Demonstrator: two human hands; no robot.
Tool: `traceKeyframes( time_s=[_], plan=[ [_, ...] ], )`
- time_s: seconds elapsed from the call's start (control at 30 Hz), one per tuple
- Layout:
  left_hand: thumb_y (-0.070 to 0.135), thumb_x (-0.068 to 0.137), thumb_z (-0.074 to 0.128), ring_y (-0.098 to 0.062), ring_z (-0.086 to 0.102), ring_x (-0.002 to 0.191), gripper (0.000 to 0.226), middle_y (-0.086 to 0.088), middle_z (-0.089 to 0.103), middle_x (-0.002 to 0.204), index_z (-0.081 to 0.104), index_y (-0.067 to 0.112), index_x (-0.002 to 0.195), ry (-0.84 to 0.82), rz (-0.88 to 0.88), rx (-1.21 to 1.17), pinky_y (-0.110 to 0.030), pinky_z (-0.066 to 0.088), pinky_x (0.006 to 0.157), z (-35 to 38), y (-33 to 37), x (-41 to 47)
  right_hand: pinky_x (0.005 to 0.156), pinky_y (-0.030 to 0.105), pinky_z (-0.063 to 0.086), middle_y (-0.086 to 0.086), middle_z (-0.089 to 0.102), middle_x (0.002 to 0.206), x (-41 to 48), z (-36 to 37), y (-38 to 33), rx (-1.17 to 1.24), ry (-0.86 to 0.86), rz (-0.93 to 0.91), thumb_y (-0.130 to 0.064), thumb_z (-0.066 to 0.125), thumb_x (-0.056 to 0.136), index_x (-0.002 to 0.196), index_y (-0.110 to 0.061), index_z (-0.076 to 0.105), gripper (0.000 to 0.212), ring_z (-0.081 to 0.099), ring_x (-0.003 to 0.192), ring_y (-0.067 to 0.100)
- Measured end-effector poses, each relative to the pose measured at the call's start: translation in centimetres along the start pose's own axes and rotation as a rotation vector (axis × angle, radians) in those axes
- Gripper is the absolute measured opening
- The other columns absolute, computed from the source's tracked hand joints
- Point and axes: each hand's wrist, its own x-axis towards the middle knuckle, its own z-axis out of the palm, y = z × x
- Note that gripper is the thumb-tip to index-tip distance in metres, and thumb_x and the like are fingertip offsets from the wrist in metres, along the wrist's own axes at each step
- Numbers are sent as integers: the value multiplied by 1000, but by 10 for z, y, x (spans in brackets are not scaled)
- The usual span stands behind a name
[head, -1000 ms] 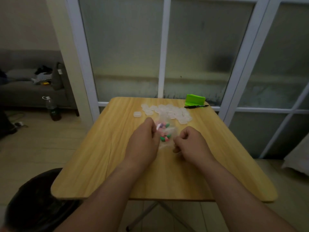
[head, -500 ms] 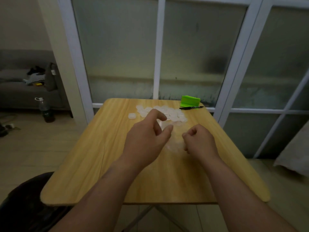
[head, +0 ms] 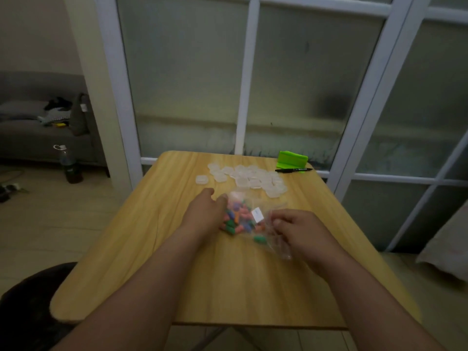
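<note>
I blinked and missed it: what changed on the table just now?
The left hand, raised above the bag half a second ago, has come down onto its left side. The bag of coloured pieces now lies spread flatter. The right hand still pinches its right edge. The clear boxes, pen and green block have not moved.

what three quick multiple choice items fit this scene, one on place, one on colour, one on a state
1. Where is the pen? A) in the bag B) far right of the table, by the stand C) in a cup
2. What colour is the stand? A) green B) red C) white
3. What is the right hand doing? A) lying flat B) holding the pen C) pinching the bag
Key: 1 B, it lies beside the stand; 2 A, bright green; 3 C, fingers curl on the bag's edge.
</note>
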Motion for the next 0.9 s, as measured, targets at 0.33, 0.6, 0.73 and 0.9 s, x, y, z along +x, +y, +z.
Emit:
traceKeyframes(
  time_s=[0.33, 0.6, 0.73, 0.9],
  plan=[
    [32, 100, 61, -25, 70, 70, 19, -7, 73, 79, 72, 20, 89, 15, 45, -197, -51, 63, 71, -7, -2, 8, 60, 34, 56, 16, 75, 94, 30, 3, -2, 605, -153, 205, -5, 61, 103, 124, -8, 72, 24, 68, 70, 21],
    [30, 93, 65, -36, 74, 77, 19, -15, 76, 92, 60, 15, 104, 76, 46, -646, -52, 63, 65, -37, 6, 24, 80, 31, 59, -17, 76, 110, 61, 34, -22, 41, -180, -201, -42, 50, 111, 120, -37, 75, 27, 72, 98, 8],
    [17, 93, 57, -38, 57, 61, 10, -25, 65, 84, 53, 8, 96, 165, 125, -681, -38, 48, 50, -58, -6, 43, 77, 14, 49, -24, 72, 115, 90, 64, -35, -136, -44, -498, -30, 58, 109, 136, -41, 67, 31, 67, 95, -4],
    [33, 92, 60, -41, 68, 74, 26, -22, 74, 104, 60, 8, 99, 108, 94, -571, -43, 55, 59, -72, -27, 58, 90, 17, 56, -6, 71, 125, 99, 97, -39, 78, -33, -479, -55, 63, 97, 140, -29, 67, 50, 71, 108, 4]
  ],
)
